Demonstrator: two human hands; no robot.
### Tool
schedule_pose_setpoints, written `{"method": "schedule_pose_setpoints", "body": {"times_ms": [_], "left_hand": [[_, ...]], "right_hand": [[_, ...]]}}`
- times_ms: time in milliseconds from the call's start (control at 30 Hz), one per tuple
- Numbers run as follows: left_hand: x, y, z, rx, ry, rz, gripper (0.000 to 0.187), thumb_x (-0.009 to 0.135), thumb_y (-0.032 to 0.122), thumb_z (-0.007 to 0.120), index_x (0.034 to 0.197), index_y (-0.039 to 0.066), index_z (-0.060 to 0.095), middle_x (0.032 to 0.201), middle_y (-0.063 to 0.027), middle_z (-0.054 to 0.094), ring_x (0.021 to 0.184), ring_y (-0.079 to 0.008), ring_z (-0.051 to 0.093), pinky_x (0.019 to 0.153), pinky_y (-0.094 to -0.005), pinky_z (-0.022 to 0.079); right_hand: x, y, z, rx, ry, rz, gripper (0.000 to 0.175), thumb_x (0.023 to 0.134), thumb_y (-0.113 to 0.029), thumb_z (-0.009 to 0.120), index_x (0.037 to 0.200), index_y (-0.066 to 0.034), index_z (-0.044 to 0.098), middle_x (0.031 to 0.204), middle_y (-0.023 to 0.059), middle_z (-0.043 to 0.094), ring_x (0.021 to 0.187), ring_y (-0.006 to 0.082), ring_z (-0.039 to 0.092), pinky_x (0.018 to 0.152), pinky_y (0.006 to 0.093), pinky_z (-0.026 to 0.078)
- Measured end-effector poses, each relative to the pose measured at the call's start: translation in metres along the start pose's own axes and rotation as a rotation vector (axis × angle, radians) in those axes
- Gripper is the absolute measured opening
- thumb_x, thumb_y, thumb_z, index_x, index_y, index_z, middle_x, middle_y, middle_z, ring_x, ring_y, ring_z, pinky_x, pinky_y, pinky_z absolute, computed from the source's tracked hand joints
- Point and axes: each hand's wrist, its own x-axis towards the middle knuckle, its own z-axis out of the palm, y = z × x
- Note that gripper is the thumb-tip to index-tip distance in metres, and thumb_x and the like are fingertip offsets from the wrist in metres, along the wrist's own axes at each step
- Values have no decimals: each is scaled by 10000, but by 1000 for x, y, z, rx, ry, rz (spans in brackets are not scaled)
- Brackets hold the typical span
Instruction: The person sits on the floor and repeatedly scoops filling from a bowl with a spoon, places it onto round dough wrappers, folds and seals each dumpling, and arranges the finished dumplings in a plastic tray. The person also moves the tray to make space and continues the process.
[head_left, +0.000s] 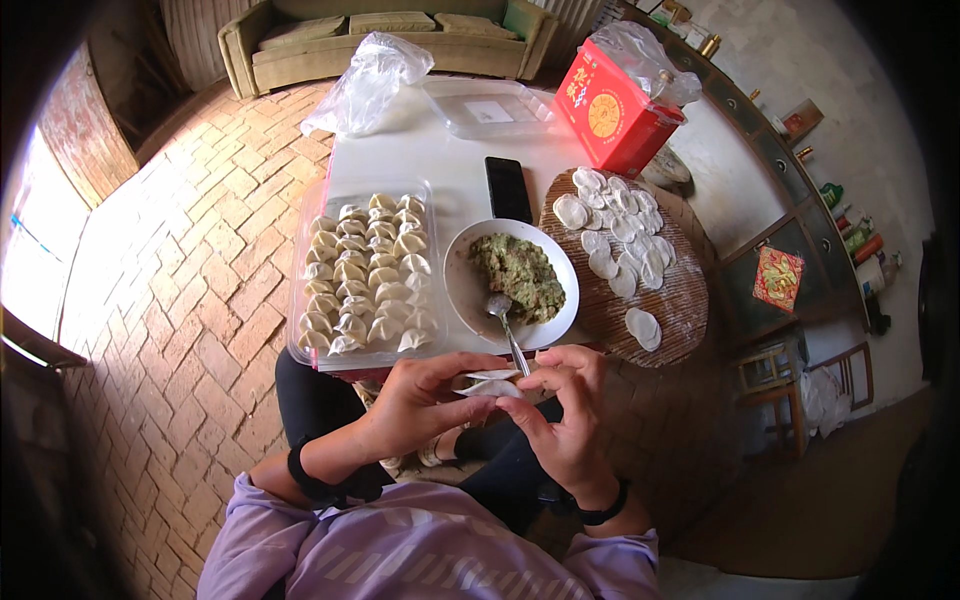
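Note:
Between my two hands is a half-folded dumpling wrapper (491, 388), its two edges still apart. My left hand (420, 401) grips its left side with thumb and fingers. The fingertips of my right hand (566, 405) pinch its right end. Just beyond stands a white bowl (459, 289) of green, minced filling (521, 274), with a metal spoon (510, 330) leaning in it. To the left, a clear plastic tray (437, 330) holds rows of folded dumplings (367, 274). Round wrappers (626, 221) lie on a floured wooden board (682, 300) at the right.
A black phone (508, 189) lies behind the bowl on the white table (457, 169). Farther back are a clear plastic bag (371, 82), another clear tray (450, 124) and a red box (607, 112). A sofa (390, 56) stands beyond, on the brick floor (187, 300).

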Motion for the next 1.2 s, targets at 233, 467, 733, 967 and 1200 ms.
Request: {"method": "schedule_pose_setpoints", "body": {"times_ms": [233,467,733,967,1200], "left_hand": [[-2,-3,1,-50,-12,-4,385,929,-23,668,1303,-45,583,1163,-88,689,986,-100,666,869,-256,568],[-4,-2,1,-4,-44,-34,385,921,5,694,1291,-36,597,1146,-77,694,936,-65,645,799,-228,554],[-5,16,5,216,14,39,374,893,50,740,1244,-18,633,1071,-57,714,855,-22,597,716,-208,524],[-4,8,4,206,-14,-51,386,882,57,755,1238,-22,631,1066,-50,704,848,-32,598,728,-213,527],[-3,4,0,-268,-167,-99,365,919,-89,636,1276,-45,578,1203,-117,661,1122,-155,629,971,-297,526]], "right_hand": [[-1,0,4,-24,26,3,247,747,-109,841,947,-102,696,1065,71,592,997,269,549,873,383,430],[0,4,5,-36,51,-145,238,758,-128,835,957,-112,705,1087,58,592,1000,270,554,887,388,432],[5,7,4,76,-50,-130,222,757,-116,827,940,-81,705,1046,49,609,991,270,554,890,402,454],[2,5,9,56,-1,-176,192,777,-64,797,932,-73,685,997,55,619,973,278,567,895,419,468],[-16,8,-3,226,25,55,561,750,-386,840,1123,-41,603,1175,136,560,1134,304,529,974,413,444]]}}
